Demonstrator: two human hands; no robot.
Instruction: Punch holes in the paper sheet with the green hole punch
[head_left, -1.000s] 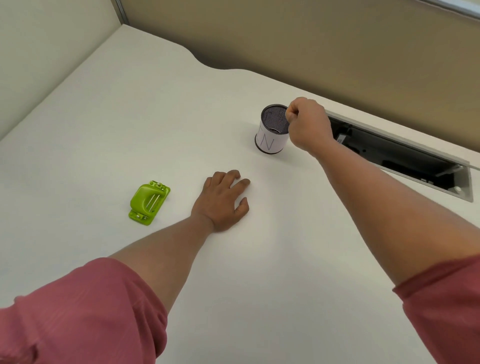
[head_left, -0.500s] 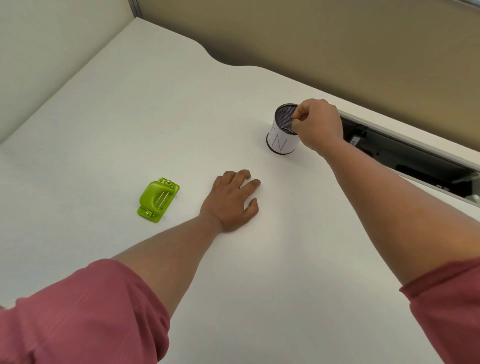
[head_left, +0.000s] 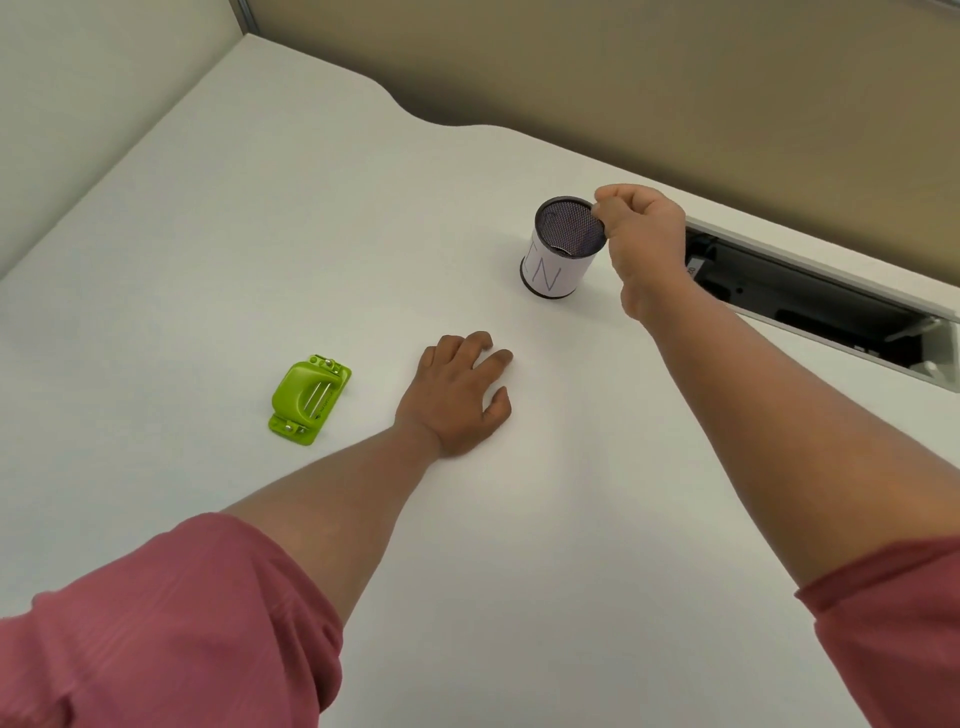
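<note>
Head view showed the white table (head_left: 208, 234), then a mesh pen cup (head_left: 563, 247) (no loose paper sheet visible). The right hand (head_left: 644, 244) pinched its rim and could tip it. The left hand (head_left: 454, 397) lay flat, empty, beside the green hole punch (head_left: 309, 399).

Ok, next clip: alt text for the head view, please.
A person's right hand pinches the rim of a mesh cup labelled "IN" on a white desk, while the left hand rests flat beside a green hole punch. No paper sheet is visible.
</note>
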